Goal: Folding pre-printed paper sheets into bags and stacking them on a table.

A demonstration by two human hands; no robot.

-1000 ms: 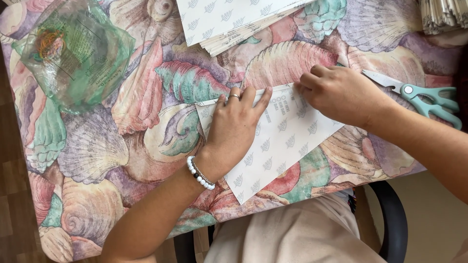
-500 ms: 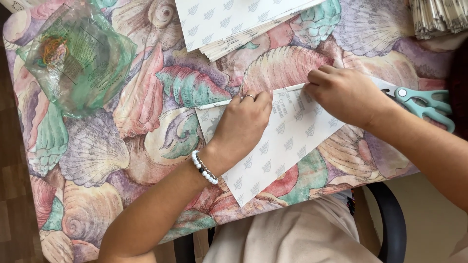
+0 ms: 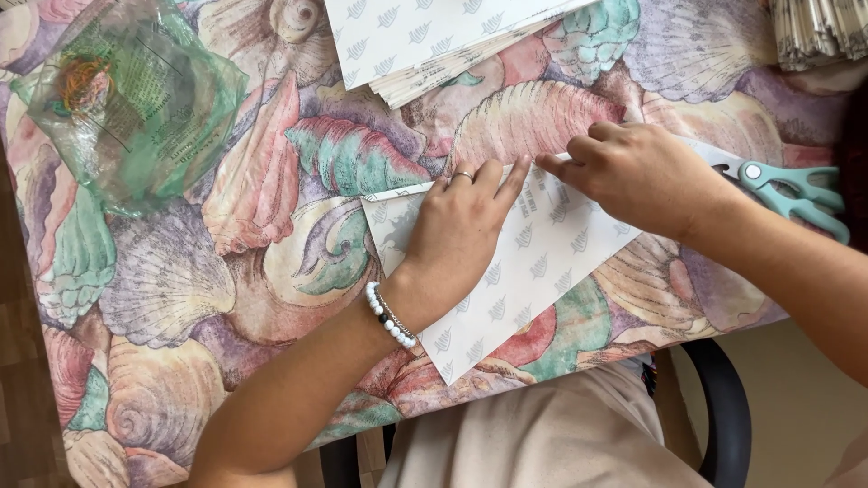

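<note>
The sheet of paper point(image 3: 533, 271) is white with small grey leaf marks. The tablecloth point(image 3: 226, 271) shows big shells in pink, teal, purple and cream. At 3 o'clock, scissors point(image 3: 796, 194) have teal handles. At 10 o'clock, a plastic bag point(image 3: 136, 108) is clear green.

Left hand point(image 3: 461, 230) flat on white patterned paper sheet point(image 3: 533, 262), fingers spread; right hand point(image 3: 633, 176) pinching sheet's upper edge. Teal-handled scissors point(image 3: 787, 194) just right of sheet. Paper stack point(image 3: 434, 41) above sheet; green plastic bag point(image 3: 136, 108) well left, on seashell tablecloth point(image 3: 226, 271).
</note>
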